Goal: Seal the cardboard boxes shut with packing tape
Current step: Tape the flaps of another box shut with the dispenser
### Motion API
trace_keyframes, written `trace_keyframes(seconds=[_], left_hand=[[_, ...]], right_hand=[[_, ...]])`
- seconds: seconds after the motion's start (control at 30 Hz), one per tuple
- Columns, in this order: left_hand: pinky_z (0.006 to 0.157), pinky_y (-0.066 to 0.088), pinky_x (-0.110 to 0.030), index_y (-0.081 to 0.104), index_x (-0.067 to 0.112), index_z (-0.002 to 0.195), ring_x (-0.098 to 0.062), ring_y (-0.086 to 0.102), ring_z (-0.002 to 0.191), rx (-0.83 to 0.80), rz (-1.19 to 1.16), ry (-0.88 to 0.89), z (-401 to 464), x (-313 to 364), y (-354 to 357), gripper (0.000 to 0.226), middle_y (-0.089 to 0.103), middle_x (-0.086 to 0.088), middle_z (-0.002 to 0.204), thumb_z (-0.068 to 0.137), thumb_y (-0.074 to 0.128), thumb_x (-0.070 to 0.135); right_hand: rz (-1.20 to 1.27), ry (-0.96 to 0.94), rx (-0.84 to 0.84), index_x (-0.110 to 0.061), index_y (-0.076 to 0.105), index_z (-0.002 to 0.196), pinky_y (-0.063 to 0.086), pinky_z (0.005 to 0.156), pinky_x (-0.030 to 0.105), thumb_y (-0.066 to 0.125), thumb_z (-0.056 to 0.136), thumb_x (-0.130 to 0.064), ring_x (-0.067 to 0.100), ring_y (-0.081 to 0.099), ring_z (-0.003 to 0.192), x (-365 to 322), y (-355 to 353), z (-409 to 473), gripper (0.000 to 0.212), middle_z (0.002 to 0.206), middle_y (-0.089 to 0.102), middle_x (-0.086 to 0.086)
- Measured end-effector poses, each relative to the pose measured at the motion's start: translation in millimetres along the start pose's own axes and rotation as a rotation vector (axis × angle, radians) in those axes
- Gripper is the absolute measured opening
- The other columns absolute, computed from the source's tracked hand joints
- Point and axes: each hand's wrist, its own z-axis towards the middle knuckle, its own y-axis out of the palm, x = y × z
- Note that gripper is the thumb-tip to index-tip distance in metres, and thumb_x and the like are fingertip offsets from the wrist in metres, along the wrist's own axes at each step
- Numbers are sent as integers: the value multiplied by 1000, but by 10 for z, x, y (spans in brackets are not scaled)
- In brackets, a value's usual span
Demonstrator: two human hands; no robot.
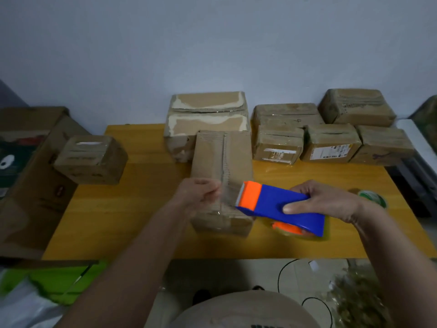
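While both hands work, eight boxes (222, 176) crowd one table (146, 209).

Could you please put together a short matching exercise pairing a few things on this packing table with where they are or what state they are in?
Things:
1. left hand
2. right hand
3. roll of tape
4. long cardboard box

States:
A. lies on the table by the right wrist
B. grips the blue and orange tape dispenser
C. pinches the free end of clear tape
D. stands in front of the person, under the pulled tape

Pairs: 1-C, 2-B, 3-A, 4-D
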Motion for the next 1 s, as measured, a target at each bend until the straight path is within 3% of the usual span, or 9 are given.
trace_keyframes(seconds=[0.17, 0.27, 0.43, 0.53, 0.6, 0.67, 0.73, 0.93, 1.0], left_hand=[[59, 54, -21, 71, 6, 87, -11, 62, 61, 184, 71, 13, -234, -198, -348, 9, 68, -4, 67, 89, 67, 13], [67, 57, -25, 71, 14, 82, -13, 66, 69, 381, 107, 95, -314, -286, -363, 10, 72, -5, 77, 90, 68, 19], [64, 49, -19, 73, 15, 101, -4, 62, 70, 653, 222, 127, -347, -474, -378, 15, 69, 5, 82, 92, 65, 25], [49, 43, -10, 73, 12, 104, 2, 58, 64, 683, 255, 122, -349, -534, -365, 18, 72, -1, 92, 93, 63, 23], [59, 47, -11, 73, 11, 106, -6, 64, 73, 716, 280, 133, -336, -549, -360, 20, 72, -3, 101, 94, 62, 23], [76, 49, -21, 73, 9, 108, -18, 67, 94, 751, 304, 144, -307, -562, -349, 22, 72, -4, 108, 94, 62, 22], [78, 46, -22, 73, 8, 107, -21, 66, 102, 749, 338, 142, -271, -573, -338, 21, 71, -5, 109, 94, 61, 20], [73, 47, -20, 75, 10, 100, -17, 66, 92, 704, 398, 159, -168, -686, -316, 19, 72, 0, 98, 94, 61, 21], [63, 43, -17, 77, 11, 87, -12, 63, 73, 686, 427, 170, -106, -740, -333, 21, 70, 1, 81, 95, 60, 22]], right_hand=[[-127, 82, -21, -11, 73, 89, 52, 63, 23, 78, 52, -56, 17, 70, 71, -107, -22, -27, 59, 83, 74, 9], [-172, 91, -17, -13, 73, 90, 52, 63, 22, 76, 51, -61, 16, 70, 71, -274, 73, 47, 62, 82, 74, 7], [-281, 127, 23, -12, 69, 96, 53, 65, 25, 74, 49, -66, 14, 71, 70, -465, 256, 224, 72, 79, 75, 2], [-329, 169, 58, -13, 65, 100, 54, 64, 26, 82, 54, -63, 15, 71, 71, -526, 314, 327, 70, 79, 75, 1], [-346, 192, 64, -14, 63, 100, 53, 62, 24, 78, 57, -58, 14, 71, 69, -578, 331, 353, 63, 78, 75, 1], [-361, 196, 53, -13, 65, 97, 51, 57, 21, 72, 61, -54, 11, 69, 66, -629, 348, 360, 55, 75, 74, 1], [-380, 207, 47, -12, 66, 94, 50, 57, 20, 71, 63, -53, 12, 68, 65, -659, 365, 386, 52, 74, 73, 2], [-439, 257, 46, -11, 65, 91, 51, 63, 26, 70, 56, -60, 15, 68, 68, -617, 369, 491, 60, 70, 71, 0], [-436, 259, 56, -12, 64, 91, 52, 63, 25, 72, 63, -56, 15, 68, 70, -574, 374, 516, 53, 73, 72, 0]])
